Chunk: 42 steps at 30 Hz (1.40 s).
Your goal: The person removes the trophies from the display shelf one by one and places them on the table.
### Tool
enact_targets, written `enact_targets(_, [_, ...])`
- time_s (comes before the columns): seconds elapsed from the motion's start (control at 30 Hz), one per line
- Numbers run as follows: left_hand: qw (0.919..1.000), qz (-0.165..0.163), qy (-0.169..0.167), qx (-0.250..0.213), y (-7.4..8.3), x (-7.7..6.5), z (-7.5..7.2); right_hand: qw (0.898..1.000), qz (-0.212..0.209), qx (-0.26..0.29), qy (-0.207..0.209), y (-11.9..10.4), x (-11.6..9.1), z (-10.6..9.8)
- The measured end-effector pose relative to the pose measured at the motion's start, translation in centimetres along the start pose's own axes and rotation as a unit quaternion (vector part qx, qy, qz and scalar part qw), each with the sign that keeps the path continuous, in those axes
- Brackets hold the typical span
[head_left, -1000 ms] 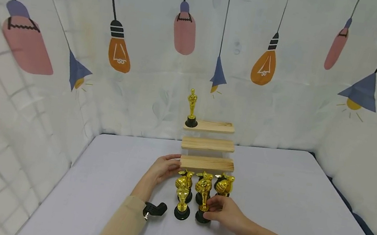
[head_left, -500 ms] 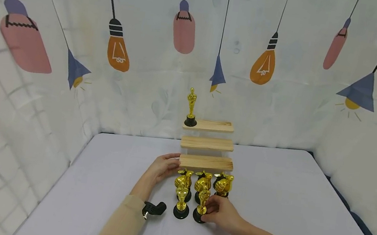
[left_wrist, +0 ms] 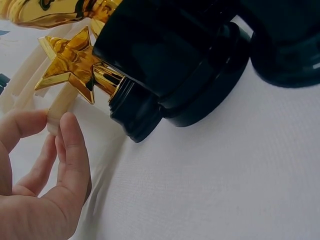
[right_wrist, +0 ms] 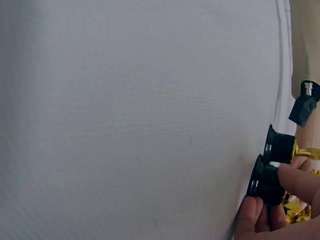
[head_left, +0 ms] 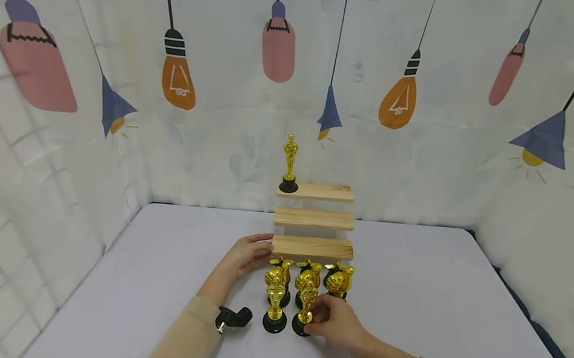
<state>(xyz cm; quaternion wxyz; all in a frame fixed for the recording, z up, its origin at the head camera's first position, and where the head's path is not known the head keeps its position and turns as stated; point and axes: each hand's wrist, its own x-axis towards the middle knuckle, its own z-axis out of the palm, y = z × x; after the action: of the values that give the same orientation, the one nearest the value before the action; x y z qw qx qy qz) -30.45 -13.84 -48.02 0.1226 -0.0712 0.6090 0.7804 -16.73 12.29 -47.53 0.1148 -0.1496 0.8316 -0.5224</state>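
In the head view, my left hand (head_left: 248, 256) is at the left end of the lowest wooden shelf (head_left: 313, 247). The left wrist view shows its thumb and fingers pinching the board's end (left_wrist: 59, 107). My right hand (head_left: 341, 323) grips the black base of a gold figure trophy (head_left: 306, 305), which stands upright on the table. Left of it stands a matching figure trophy (head_left: 275, 309); in the right wrist view their black bases are close together. Behind are rounded gold trophies (head_left: 339, 279) and star trophies, one star (left_wrist: 70, 62) showing beside my left hand.
Two more wooden shelves (head_left: 315, 218) rise behind the lowest one like steps. A gold figure trophy (head_left: 290, 161) stands at the top shelf's left end. White cloth (head_left: 423, 308) covers the table, and a lamp-patterned curtain (head_left: 214, 150) hangs behind.
My right hand has shifted the figure trophy left, closer to the matching one, and its gold figure now looks lower. My left hand has stayed at the shelf's end.
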Motion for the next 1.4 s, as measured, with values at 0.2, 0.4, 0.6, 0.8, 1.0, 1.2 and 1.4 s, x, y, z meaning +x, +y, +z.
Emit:
enact_targets(0.2, [1.0000,0.004,0.000,0.002,0.1,-0.1,0.0,1.000,-0.015,-0.005,0.000,-0.1,-0.1,0.0])
enact_targets(0.4, [1.0000,0.004,-0.001,0.000,-0.1,0.1,0.0,1.000,-0.010,-0.009,-0.002,0.2,-0.5,-0.3])
enact_targets(0.6, [1.0000,0.008,-0.004,0.004,-0.4,0.2,-0.1,1.000,-0.009,-0.001,-0.012,0.3,-1.0,-0.7])
enact_targets(0.8, [0.9999,0.011,-0.005,0.002,-0.4,0.4,-0.2,0.999,-0.025,0.013,-0.015,0.2,-1.4,-1.3])
enact_targets(1.0, [0.9999,0.010,-0.006,0.003,-0.4,0.3,-0.1,0.999,-0.035,0.015,-0.023,0.1,-1.9,-2.4])
enact_targets(1.2, [1.0000,0.008,-0.006,0.001,-0.3,0.5,-0.1,0.999,-0.045,0.008,-0.017,-0.8,-2.3,-3.5])
enact_targets(1.4, [1.0000,0.005,-0.003,0.001,-0.3,0.4,-0.1,0.999,-0.038,0.024,-0.026,-2.0,-2.7,-4.4])
